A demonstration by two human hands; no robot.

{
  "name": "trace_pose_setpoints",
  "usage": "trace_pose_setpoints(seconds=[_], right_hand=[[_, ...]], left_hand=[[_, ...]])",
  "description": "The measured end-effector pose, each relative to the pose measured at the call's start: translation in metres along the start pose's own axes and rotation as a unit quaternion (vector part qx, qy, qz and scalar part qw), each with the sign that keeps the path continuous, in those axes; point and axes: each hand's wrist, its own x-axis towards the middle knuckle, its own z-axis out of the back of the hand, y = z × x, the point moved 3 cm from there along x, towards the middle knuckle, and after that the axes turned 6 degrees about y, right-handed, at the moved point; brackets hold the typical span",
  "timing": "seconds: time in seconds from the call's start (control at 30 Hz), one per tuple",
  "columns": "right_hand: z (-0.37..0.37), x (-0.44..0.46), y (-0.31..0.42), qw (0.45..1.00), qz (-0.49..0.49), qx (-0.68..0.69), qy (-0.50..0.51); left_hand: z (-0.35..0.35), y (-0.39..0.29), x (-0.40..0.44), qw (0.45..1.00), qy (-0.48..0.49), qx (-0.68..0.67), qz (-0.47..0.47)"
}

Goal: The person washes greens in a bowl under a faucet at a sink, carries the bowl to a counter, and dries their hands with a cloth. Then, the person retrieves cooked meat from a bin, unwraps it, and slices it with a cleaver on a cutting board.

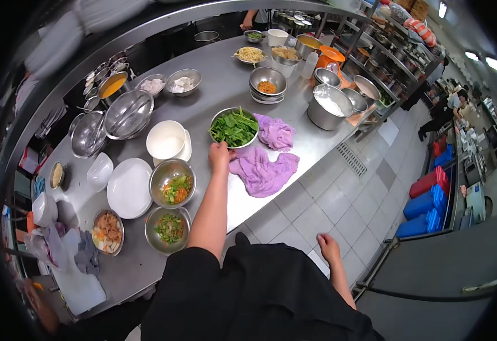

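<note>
My left hand [220, 156] grips the near-left rim of a metal bowl of green leaves [234, 127] on the steel table [206, 211]. Two crumpled purple cloths [266, 172] lie beside that bowl, to its right and just in front of it. Away from the table, my right hand [328, 248] hangs low at my side, over the floor, its fingers curled; whether they hold anything is hidden. Left of my left forearm are a metal bowl of mixed vegetables [176, 190], a second bowl of chopped greens [169, 228] and a white bowl [165, 140].
White plates [130, 188], a bowl of meat pieces [108, 232] and empty metal bowls [128, 115] stand on the left. A large pot [329, 108] is near the right edge. Another person's hand [247, 24] shows at the far side; blue bins [424, 203] stand across the aisle.
</note>
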Motion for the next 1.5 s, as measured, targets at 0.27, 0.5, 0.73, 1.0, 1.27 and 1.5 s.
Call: trace_pose_setpoints(seconds=[0.27,0.5,0.73,1.0,1.27,1.5], right_hand=[[0.014,0.106,0.206,0.932,0.356,-0.038,-0.054],[-0.071,0.196,0.265,0.833,0.542,-0.083,-0.071],[-0.064,0.216,0.284,0.804,0.583,-0.110,-0.039],[-0.054,0.219,0.270,0.817,0.577,-0.003,0.000],[-0.025,0.183,0.271,0.834,0.536,0.126,0.036],[0.042,0.168,0.225,0.889,0.375,0.258,-0.042]], left_hand=[[-0.025,-0.020,-0.033,0.909,-0.043,0.357,-0.210],[-0.056,0.044,-0.110,0.626,0.076,0.712,-0.308],[-0.041,0.025,-0.155,0.639,0.116,0.735,-0.195],[-0.100,-0.288,-0.220,0.720,0.003,0.556,-0.415],[-0.183,-0.695,-0.199,0.442,-0.326,0.659,-0.514],[-0.149,-0.781,-0.065,0.459,-0.254,0.794,-0.307]])
